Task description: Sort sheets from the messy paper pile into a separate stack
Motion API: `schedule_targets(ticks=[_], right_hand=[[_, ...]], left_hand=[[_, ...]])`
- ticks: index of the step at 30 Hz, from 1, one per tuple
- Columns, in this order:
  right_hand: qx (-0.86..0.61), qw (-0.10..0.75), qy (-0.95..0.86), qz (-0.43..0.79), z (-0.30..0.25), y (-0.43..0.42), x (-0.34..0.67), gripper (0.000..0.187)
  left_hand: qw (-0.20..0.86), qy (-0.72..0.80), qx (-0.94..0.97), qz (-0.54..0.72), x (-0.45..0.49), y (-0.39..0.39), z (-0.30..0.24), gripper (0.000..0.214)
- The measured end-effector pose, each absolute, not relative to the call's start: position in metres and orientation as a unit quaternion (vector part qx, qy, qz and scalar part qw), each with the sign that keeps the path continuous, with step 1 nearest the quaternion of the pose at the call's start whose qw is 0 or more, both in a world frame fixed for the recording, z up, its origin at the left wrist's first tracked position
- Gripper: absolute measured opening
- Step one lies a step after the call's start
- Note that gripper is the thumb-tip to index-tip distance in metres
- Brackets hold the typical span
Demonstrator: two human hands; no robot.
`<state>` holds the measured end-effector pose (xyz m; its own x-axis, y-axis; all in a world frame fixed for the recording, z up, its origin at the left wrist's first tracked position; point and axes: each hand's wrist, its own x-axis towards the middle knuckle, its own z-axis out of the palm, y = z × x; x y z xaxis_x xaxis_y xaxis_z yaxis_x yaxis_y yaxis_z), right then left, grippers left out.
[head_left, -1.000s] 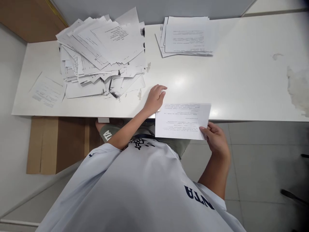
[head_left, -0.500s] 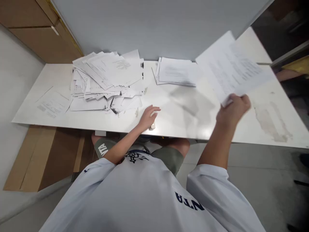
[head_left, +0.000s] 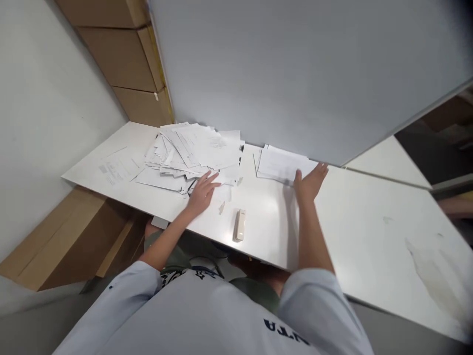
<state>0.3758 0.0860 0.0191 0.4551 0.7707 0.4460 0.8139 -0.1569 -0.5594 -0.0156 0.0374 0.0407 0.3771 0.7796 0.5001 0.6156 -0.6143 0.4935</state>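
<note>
My left hand (head_left: 202,193) is at the front right edge of a messy pile of printed papers (head_left: 199,148), fingers spread and holding nothing. My right hand (head_left: 309,183) is at the right end of a smaller, neater paper stack (head_left: 281,163), against its edge, with fingers stretched out and thumb apart. Between my two arms a cream-coloured stapler (head_left: 240,225) lies on the white table. Left of the messy pile, a single printed sheet (head_left: 120,167) lies flat.
The white table (head_left: 354,236) runs along a grey panel (head_left: 295,74). Cardboard boxes (head_left: 121,59) are stacked at the back left, and another cardboard box (head_left: 62,236) stands below the table's left end. Part of another person's arm (head_left: 456,206) shows at the far right.
My right hand has brought the sheet over to the neat stack and let go of it. My left hand has moved from beside the stapler toward the messy pile. The view has turned.
</note>
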Motion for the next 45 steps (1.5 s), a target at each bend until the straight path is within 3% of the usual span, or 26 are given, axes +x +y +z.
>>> schedule_targets(ticks=[2,5,9,11,14,21,27,32,37,42,45], right_hand=[[-0.726,0.432,-0.534,-0.015,0.008,0.048,0.348,0.080],[-0.713,0.476,-0.515,0.020,-0.007,-0.010,0.313,0.075],[-0.736,0.512,-0.442,0.035,-0.014,-0.055,0.291,0.062],[-0.756,0.533,-0.377,0.042,-0.013,-0.061,0.290,0.057],[-0.760,0.550,-0.339,0.069,-0.012,-0.058,0.294,0.052],[-0.771,0.518,-0.353,0.109,-0.014,-0.053,0.302,0.047],[-0.781,0.503,-0.352,0.118,-0.014,-0.054,0.302,0.044],[-0.776,0.498,-0.370,0.113,-0.017,-0.051,0.304,0.042],[-0.773,0.498,-0.375,0.113,-0.021,-0.048,0.308,0.042],[-0.774,0.494,-0.380,0.108,-0.022,-0.048,0.309,0.041],[-0.774,0.497,-0.375,0.113,-0.022,-0.047,0.310,0.040]], left_hand=[[0.056,0.483,0.830,0.273,-0.033,0.077,0.050,0.039],[0.003,0.515,0.846,0.137,-0.039,0.129,0.060,0.059],[-0.045,0.451,0.890,0.052,-0.027,0.158,0.060,0.034],[-0.053,0.448,0.891,0.056,-0.021,0.156,0.057,0.025],[-0.061,0.461,0.882,0.078,-0.013,0.146,0.053,0.028],[-0.059,0.458,0.880,0.110,0.004,0.122,0.042,0.028],[-0.045,0.508,0.857,0.070,0.007,0.132,0.039,0.053],[-0.050,0.515,0.853,0.065,0.013,0.137,0.044,0.035],[-0.056,0.503,0.859,0.077,0.013,0.137,0.040,0.033],[-0.049,0.540,0.834,0.105,0.013,0.141,0.031,0.047],[-0.044,0.542,0.832,0.109,0.015,0.142,0.032,0.039]])
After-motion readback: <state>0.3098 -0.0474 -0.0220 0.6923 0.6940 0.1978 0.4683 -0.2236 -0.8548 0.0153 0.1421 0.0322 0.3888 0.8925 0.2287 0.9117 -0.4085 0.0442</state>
